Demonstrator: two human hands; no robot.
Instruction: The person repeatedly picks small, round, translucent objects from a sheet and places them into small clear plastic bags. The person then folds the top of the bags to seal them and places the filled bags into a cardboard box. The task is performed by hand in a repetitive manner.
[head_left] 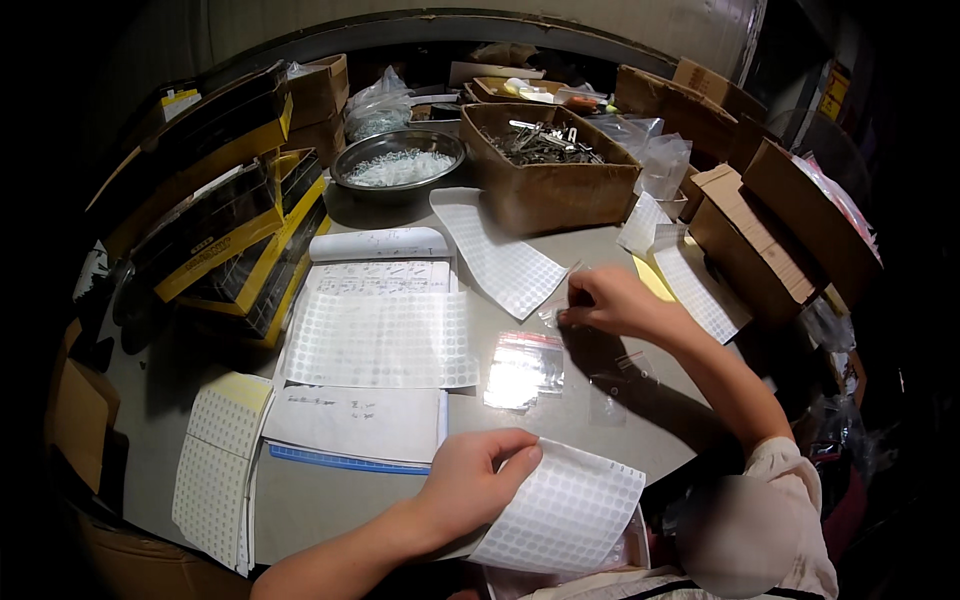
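My left hand (475, 485) is closed on the edge of a sheet of round stickers (570, 508), thumb on top, near the table's front edge. The sheet tilts over an open box (635, 545). Farther right, my right hand (615, 300) is curled low over the table, thumb and fingers pinched together. A small clear scrap of plastic shows beside its fingertips, but what they grip is too small to make out. Just left of it lie small clear zip bags (525, 370) with red stripes. Another sticker sheet (500, 255) lies beyond the bags.
A sticker sheet (380, 340) covers part of an open notebook (350, 425). More sticker sheets (222, 465) lie at left. Yellow-and-black boxes (235, 240) are stacked behind them. At the back stand a bowl of small clear pieces (400, 168) and a cardboard box of metal parts (545, 190).
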